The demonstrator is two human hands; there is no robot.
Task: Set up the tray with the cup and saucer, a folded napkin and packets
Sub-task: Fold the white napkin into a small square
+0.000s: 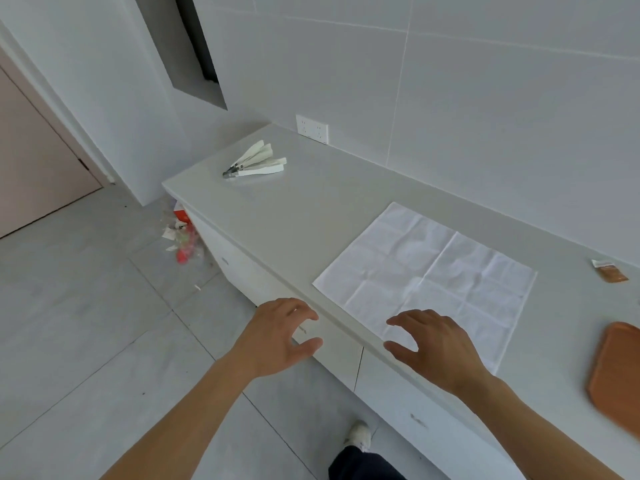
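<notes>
A white napkin [429, 278] lies spread flat and creased on the grey counter [298, 209]. My right hand [436, 344] hovers over its near corner, fingers apart, holding nothing. My left hand [280, 336] is open too, just off the counter's front edge, left of the napkin. A brown wooden tray [616, 372] shows partly at the right edge. A small brown packet [610, 270] lies beyond it on the counter. Several white stick packets [258, 162] are fanned out at the counter's far left end. No cup or saucer is in view.
A tiled wall with a white socket [312, 129] backs the counter. White cabinet doors [332, 344] sit under it. Litter and a red object [181, 237] lie on the floor by the counter's left end. My shoe [360, 436] is below.
</notes>
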